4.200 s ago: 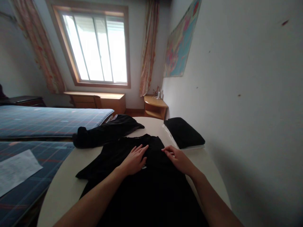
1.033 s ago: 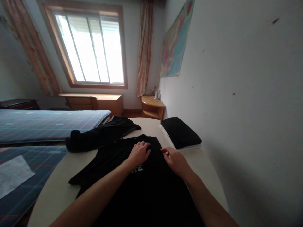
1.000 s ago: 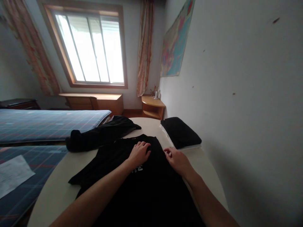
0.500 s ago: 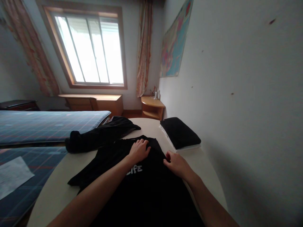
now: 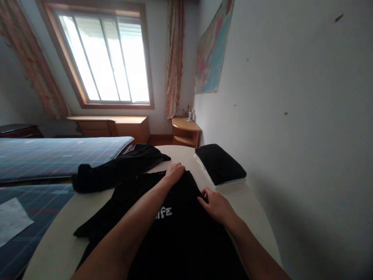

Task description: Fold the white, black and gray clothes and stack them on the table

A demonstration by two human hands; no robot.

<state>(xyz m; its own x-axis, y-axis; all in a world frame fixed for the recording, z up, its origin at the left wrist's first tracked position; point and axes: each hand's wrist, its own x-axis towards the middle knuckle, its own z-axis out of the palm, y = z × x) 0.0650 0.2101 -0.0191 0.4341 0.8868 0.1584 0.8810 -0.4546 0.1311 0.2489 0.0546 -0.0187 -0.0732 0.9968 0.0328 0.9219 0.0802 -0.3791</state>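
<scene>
Across the table (image 5: 259,217), the black shirt (image 5: 183,237) looks part-folded: left sleeve (image 5: 94,225) out, right side apparently in. Left hand (image 5: 175,172) by its collar (image 5: 157,174), right hand (image 5: 215,204) at its right side, apart, grip unclear; toward the table's right edge a folded garment (image 5: 220,163) looks done, at the left a rumpled garment (image 5: 116,168) unstarted

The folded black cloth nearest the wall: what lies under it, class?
A white layer shows at the edges of the folded black cloth, on the pale table; the layer's middle is covered.
</scene>
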